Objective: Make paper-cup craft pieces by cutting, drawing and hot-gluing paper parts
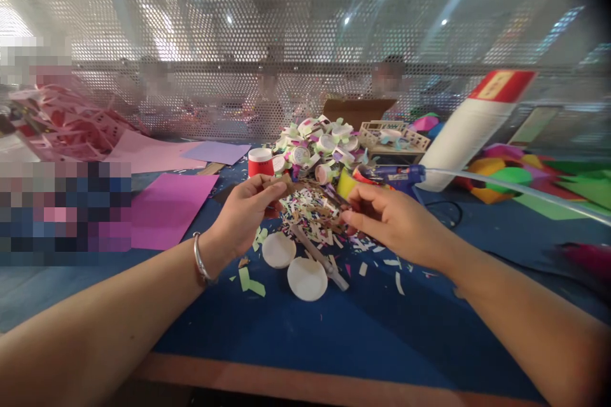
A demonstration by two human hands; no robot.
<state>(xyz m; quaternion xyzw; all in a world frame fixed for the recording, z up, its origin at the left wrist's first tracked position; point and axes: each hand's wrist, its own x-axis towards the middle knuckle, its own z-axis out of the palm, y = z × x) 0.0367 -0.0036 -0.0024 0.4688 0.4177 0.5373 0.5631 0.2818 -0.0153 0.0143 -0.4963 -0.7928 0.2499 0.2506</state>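
Two hands (247, 208) (394, 221) near paper scraps (312, 213)

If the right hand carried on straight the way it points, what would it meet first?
Likely the paper scraps piled just ahead, though the right hand may pass above them; depth is unclear.

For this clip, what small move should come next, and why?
Probably ease the bare right hand slightly toward the bare left hand: the left pinches a thin brown piece, the right grips a dark, narrow item too blurred to identify, and the hands are apart, with a loose heap of multicoloured paper scraps visible between them.
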